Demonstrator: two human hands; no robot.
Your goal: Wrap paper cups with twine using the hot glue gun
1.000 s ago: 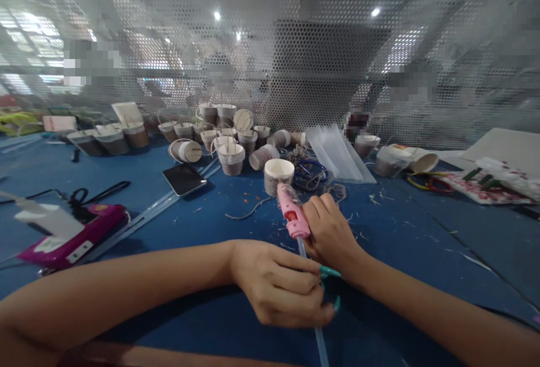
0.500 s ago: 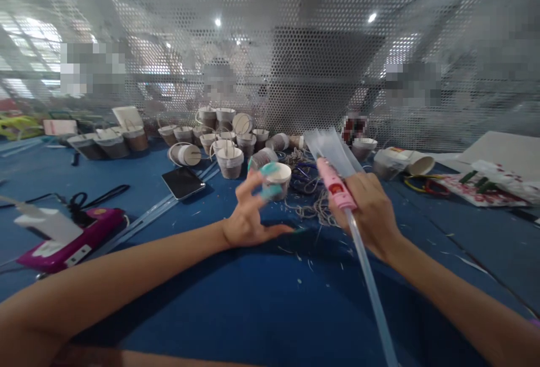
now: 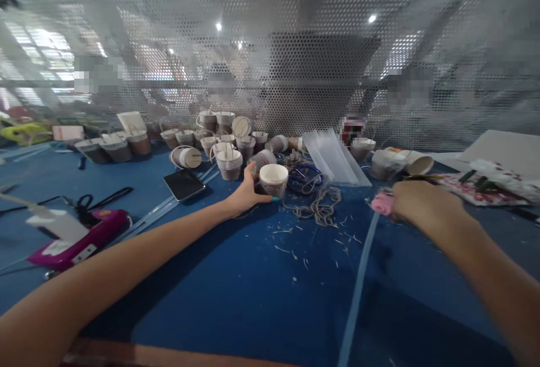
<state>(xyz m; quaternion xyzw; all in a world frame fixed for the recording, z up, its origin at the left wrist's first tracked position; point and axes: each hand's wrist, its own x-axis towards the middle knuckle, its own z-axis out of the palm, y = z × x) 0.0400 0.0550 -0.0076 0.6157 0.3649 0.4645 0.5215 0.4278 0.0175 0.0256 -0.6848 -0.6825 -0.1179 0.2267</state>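
My left hand is closed around the side of a small paper cup with a white inside and a greyish-brown wrapped outside. Its thumb, with a teal nail, lies along the front; some fingers are hidden behind the cup. Farther right, my right hand grips a pink hot glue gun, mostly covered by the fist. A long translucent glue stick trails from it toward me. Tangled grey cord lies between the hands, beside a blue coil.
Several similar cups with cord handles stand and lie at the back. A phone and a magenta power strip are on the left. Translucent strips lie behind the cord. Scraps litter the blue table; perforated metal rises behind.
My left hand has gone from spread, blurred fingers to a hold on the cup. My right hand has moved right and down with the glue gun, uncovering the translucent strips.
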